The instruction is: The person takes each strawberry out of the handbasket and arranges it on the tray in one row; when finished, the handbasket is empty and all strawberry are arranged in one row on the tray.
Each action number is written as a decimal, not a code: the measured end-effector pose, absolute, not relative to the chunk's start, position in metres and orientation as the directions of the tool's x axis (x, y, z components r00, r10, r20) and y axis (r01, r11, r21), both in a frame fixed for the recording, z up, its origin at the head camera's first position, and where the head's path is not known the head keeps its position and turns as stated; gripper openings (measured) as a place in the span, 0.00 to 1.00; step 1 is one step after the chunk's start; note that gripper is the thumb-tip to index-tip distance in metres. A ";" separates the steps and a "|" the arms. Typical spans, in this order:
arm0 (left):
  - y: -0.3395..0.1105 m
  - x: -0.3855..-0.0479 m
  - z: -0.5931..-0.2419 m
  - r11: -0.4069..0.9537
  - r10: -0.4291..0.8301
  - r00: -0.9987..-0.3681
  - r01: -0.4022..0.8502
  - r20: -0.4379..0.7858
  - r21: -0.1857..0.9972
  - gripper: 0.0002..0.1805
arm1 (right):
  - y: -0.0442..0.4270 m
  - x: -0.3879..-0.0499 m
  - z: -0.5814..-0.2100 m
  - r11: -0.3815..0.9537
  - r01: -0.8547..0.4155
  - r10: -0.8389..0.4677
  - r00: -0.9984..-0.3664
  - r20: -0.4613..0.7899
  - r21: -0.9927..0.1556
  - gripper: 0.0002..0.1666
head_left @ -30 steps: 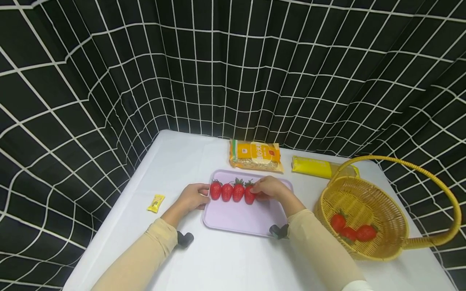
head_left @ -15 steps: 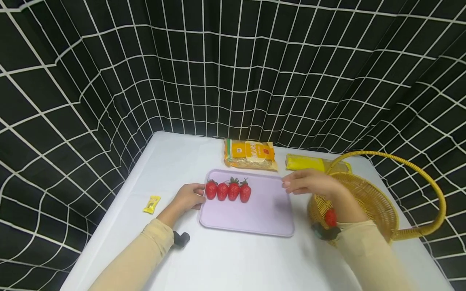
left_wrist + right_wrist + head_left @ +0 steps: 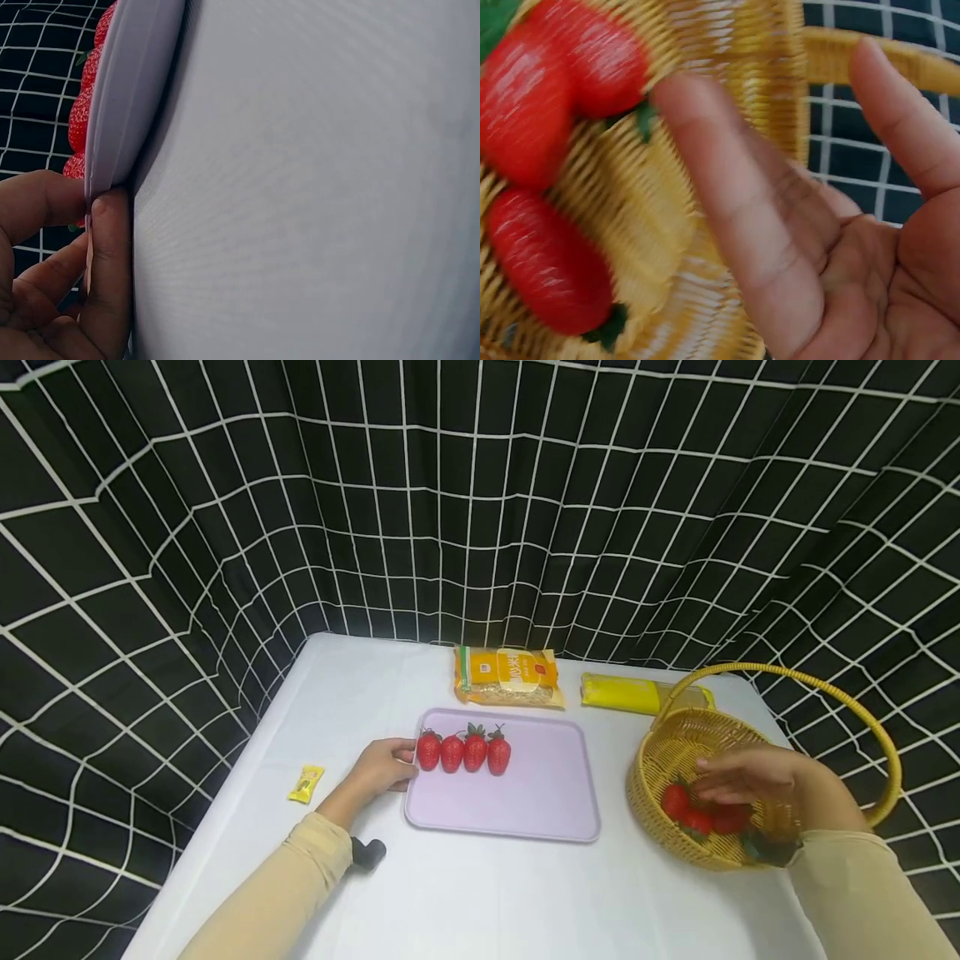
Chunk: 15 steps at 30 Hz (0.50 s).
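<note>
Here comes the right hand [image 3: 756,775], over the basket [image 3: 649,817] on the right, fingers extended, thumb held well away from them, nothing in its grasp! Three loose strawberries [image 3: 696,823] lie below, bunched toward the left of the basket. If lifting one out is the step here, the tidy play would be closing thumb and fingertips round a single berry's body, easing it off its neighbours without a squeeze, then clearing the rim and the handle [image 3: 750,667]. Over on the left, the left hand [image 3: 381,767] pinches the left edge of the lilac tray [image 3: 502,810]; a light, steady hold should keep the row of four strawberries [image 3: 475,750] in line, leaves pointing far. And what a swing: a second ago that right hand was at the row's right-end berry, then beside the tray's far right corner; now it's across at the basket, the four unmoved on the tray!
</note>
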<state>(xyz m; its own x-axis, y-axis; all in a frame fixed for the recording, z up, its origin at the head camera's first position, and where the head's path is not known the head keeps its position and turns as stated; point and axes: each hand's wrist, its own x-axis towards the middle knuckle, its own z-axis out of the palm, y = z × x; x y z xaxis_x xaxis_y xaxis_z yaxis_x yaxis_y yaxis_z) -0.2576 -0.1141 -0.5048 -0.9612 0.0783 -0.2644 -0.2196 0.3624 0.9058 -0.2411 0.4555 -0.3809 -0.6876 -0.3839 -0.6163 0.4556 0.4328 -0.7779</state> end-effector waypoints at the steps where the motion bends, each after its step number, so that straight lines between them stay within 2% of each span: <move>1: -0.114 -0.257 -0.505 0.360 0.078 -0.961 -0.221 -0.265 0.906 0.33 | 0.457 -0.238 -0.385 0.449 0.483 -0.329 -0.693 -0.641 -0.752 0.21; 6: -0.114 -0.258 -0.506 0.369 0.073 -0.961 -0.222 -0.267 0.902 0.32 | 0.451 -0.224 -0.397 0.506 0.564 -0.083 -0.721 -0.688 -0.653 0.24; 9: -0.114 -0.257 -0.505 0.384 0.067 -0.960 -0.227 -0.272 0.895 0.32 | 0.450 -0.228 -0.403 0.571 0.497 -0.133 -0.729 -0.672 -0.653 0.19; 13: -0.114 -0.257 -0.505 0.375 0.062 -0.959 -0.233 -0.275 0.897 0.33 | 0.450 -0.244 -0.413 0.652 0.357 -0.292 -0.696 -0.656 -0.669 0.12; 15: -0.114 -0.256 -0.505 0.359 0.062 -0.960 -0.235 -0.274 0.903 0.33 | 0.444 -0.247 -0.415 0.680 0.361 -0.269 -0.688 -0.674 -0.639 0.11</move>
